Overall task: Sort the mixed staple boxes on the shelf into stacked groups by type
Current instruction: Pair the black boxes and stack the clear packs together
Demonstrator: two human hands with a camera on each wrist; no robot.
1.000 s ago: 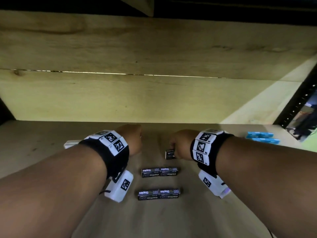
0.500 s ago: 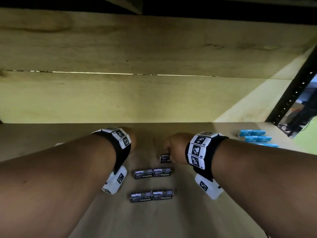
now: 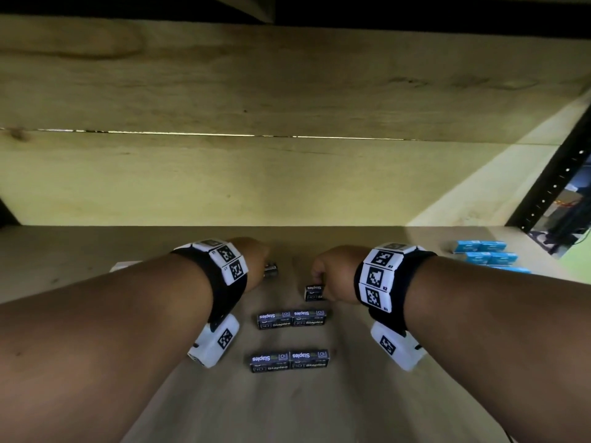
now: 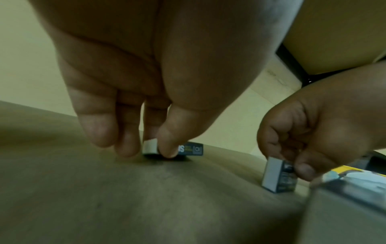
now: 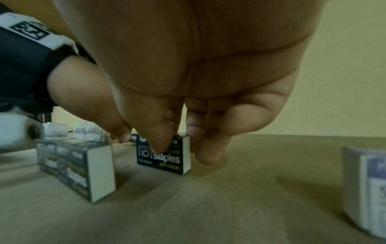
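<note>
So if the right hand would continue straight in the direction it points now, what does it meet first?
The right hand pinches a black staple box and points toward the back of the shelf. Nothing shows ahead on the shelf board, so it would probably meet the wooden back wall first, though depth is unclear.

The wooden shelf (image 3: 351, 407) carries black staple boxes (image 3: 291, 319), blue boxes (image 3: 486, 254), and possibly white ones (image 3: 123, 266).

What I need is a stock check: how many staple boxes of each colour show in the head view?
Black cardboard staple boxes: 6 (near row 2, middle row 2, right hand holds 1, left hand holds 1)
Blue boxes: 4 plain, with a further row partly hidden
White box: 1, partly hidden
Total: at least 11
</note>
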